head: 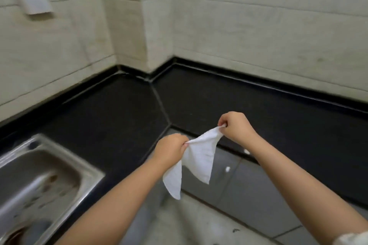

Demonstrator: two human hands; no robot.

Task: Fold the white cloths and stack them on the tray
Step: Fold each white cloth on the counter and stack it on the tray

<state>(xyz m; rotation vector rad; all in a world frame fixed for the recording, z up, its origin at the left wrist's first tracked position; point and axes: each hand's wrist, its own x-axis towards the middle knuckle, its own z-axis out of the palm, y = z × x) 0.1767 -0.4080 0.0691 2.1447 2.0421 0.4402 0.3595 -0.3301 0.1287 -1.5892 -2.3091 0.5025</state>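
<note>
Your left hand (171,148) and right hand (236,125) each pinch a top corner of the white cloth (196,162), holding it in the air in front of the black bench (111,109); its lower corners hang loose. At your left, the steel sink (65,162) holds what may be brown residue, though blur makes that uncertain.

From the steel sink (39,175), the black counter (111,117) runs bare toward the tiled corner and on rightward, open for any hand. A wall pillar (127,26) juts beyond the sink. Both hands (171,150) (235,127) stretch a white cloth (199,157) right of the sink, over the counter's inner edge; dark stuff inside the basin, maybe residue.
</note>
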